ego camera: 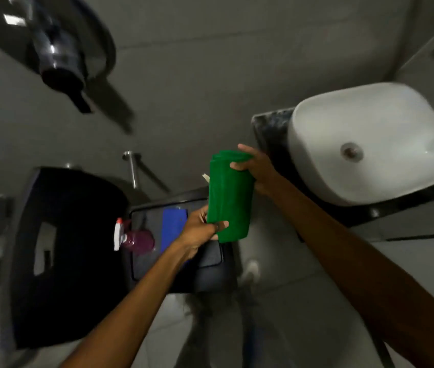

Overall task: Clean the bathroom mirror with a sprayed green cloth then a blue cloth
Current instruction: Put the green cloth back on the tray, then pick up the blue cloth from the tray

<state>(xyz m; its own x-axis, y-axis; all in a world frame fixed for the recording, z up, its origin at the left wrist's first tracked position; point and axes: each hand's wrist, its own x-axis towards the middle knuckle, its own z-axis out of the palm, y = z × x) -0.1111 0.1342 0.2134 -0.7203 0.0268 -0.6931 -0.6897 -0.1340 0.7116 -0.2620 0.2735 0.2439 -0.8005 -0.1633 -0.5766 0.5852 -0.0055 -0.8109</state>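
Observation:
A folded green cloth [230, 197] is held upright between both my hands in the middle of the view. My left hand [199, 231] grips its lower edge and my right hand [257, 168] pinches its top corner. Below and to the left, a folded blue cloth [173, 224] lies on a dark tray [144, 261]. A spray bottle [133, 239] with purple liquid and a white-and-red trigger lies on its side at the tray's left edge. No mirror is in view.
A white basin [370, 144] sits on a dark stone counter [271, 131] at the right. A black toilet [64, 251] stands at the left, a shower head [59, 62] hangs at upper left. Grey tiled wall and floor surround.

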